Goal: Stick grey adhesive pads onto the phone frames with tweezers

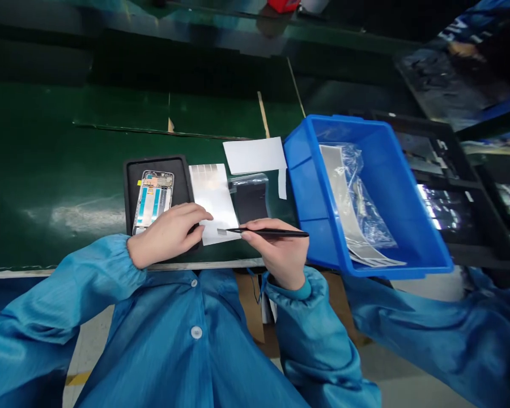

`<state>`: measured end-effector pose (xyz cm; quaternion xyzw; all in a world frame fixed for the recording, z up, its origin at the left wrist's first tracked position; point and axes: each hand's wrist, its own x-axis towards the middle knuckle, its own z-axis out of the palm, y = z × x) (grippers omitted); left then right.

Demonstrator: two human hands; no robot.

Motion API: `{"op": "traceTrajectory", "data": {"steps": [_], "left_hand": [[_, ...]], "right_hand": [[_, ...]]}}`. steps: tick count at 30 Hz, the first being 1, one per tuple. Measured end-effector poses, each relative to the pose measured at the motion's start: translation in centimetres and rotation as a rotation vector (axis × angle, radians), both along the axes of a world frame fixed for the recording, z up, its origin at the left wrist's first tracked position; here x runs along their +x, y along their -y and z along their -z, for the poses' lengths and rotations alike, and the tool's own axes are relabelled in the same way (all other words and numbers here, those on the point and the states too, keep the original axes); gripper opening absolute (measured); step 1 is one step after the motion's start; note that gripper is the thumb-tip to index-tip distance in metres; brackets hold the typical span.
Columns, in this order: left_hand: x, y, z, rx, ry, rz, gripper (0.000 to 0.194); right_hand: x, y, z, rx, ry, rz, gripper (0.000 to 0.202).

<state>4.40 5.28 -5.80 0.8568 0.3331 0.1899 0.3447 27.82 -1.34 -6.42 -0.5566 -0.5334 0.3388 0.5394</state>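
My right hand (280, 249) grips a pair of black tweezers (276, 232) like a pen. Their tip meets a small grey piece (222, 232) on a white backing sheet (216, 198). Fingers spread, my left hand (170, 232) rests over the sheet's left edge and the near side of a black tray (181, 175). In that tray lies an opened phone body (154, 195) with blue strips inside; my left hand hides its lower right part. Grey strips run along the sheet's far end.
A blue bin (314, 187) at the right holds pale strip sheets and clear plastic. White paper (255, 156) and a dark film in a clear sleeve (251, 199) lie beside the backing sheet. Black trays (450, 221) and another person's sleeve (433, 328) are further right.
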Motion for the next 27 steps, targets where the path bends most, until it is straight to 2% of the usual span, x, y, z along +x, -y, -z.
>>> {"op": "traceTrajectory", "data": {"steps": [4, 7, 10, 23, 27], "left_hand": [[-0.1, 0.2, -0.8, -0.151, 0.123, -0.079, 0.023], [-0.4, 0.1, -1.3, -0.216, 0.181, -0.079, 0.017], [-1.1, 0.1, -1.4, -0.209, 0.189, -0.056, 0.009], [-4.6, -0.2, -0.1, -0.164, 0.194, -0.122, 0.01], [-5.5, -0.3, 0.1, -0.142, 0.174, -0.145, 0.01]], "right_hand": [[-1.0, -0.1, -0.3, -0.002, 0.02, -0.025, 0.013], [-1.8, 0.0, -0.5, -0.009, 0.03, -0.048, 0.014], [-2.6, -0.1, -0.7, -0.006, 0.038, -0.062, 0.015], [-5.7, -1.6, -0.6, -0.069, 0.093, -0.144, 0.015], [-6.2, -1.9, -0.2, -0.041, 0.11, -0.139, 0.013]]}}
